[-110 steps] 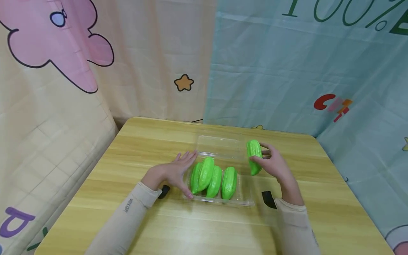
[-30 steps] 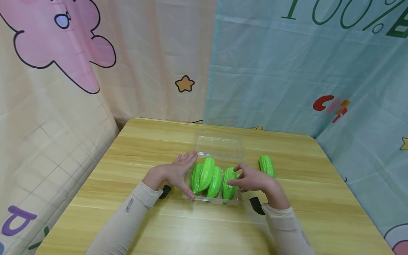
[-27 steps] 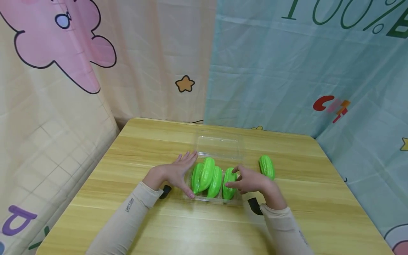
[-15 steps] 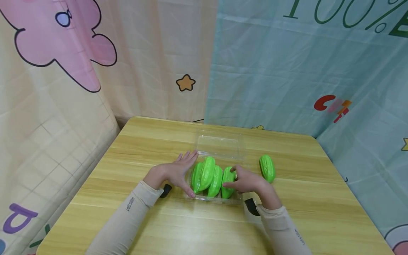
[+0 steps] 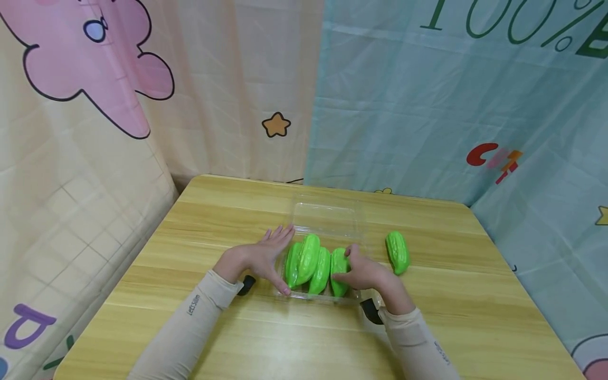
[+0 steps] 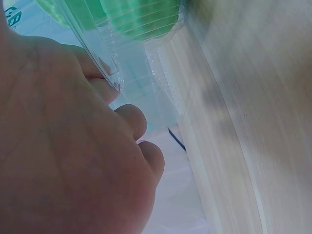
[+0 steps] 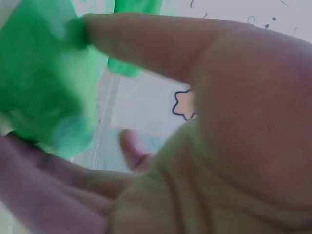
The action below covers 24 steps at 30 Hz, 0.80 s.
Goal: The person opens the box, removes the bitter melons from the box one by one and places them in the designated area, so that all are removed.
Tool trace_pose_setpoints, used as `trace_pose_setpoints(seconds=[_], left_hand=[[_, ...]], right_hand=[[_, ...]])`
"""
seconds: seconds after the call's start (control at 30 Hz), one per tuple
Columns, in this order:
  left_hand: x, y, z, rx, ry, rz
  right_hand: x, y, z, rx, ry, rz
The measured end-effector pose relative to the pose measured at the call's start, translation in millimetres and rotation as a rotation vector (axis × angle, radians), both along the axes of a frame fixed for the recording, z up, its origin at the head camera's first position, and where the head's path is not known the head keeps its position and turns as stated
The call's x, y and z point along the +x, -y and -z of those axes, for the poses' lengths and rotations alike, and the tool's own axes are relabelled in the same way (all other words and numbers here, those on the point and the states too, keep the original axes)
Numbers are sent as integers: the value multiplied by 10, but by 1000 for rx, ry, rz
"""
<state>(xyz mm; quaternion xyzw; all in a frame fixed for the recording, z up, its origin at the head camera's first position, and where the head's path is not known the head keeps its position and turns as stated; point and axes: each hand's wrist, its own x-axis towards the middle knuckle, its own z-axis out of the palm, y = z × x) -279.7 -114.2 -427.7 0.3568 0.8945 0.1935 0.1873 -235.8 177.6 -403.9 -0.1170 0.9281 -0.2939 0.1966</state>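
Several bright green, ridged bitter melons (image 5: 307, 261) lie side by side in a clear plastic box (image 5: 313, 296), its lid (image 5: 328, 217) folded back. My left hand (image 5: 266, 258) is spread at the box's left end, thumb at the front rim and straight fingers at the back corner. In the left wrist view, fingertips (image 6: 132, 122) meet the box's edge. My right hand (image 5: 368, 269) grips the rightmost bitter melon (image 5: 339, 269) in the box, thumb on its near side and fingers round its far side. Part of that melon is hidden by the hand.
Another bitter melon (image 5: 398, 253) lies on the wooden table (image 5: 228, 211), right of the box and behind my right wrist. Printed curtains (image 5: 404, 116) hang behind the table and at both sides.
My right hand had held a bitter melon above the table; that melon now lies to the right. The hand has moved left and closed on the box's rightmost melon. My left hand stays put.
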Motion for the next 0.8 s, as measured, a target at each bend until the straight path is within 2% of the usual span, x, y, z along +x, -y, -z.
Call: trace_pose_setpoints(seconds=[0.2,0.33,0.5,0.7,0.8], left_hand=[[-7,5,3,6,2,2],[-9,4,5,4,1,3],[-1,4,-6,4,4,0],[-2,5,-3,5,11,-3],[-7,4,1,7,12,-3]], right_hand=[[2,-153,-124,-115,44,27],[3,-267,-200,-159,12,51],[7,-415,-313,-217,-27,122],[-11,-678,-416,-304,3,228],[-20,-816,-444,-330,-19,271]])
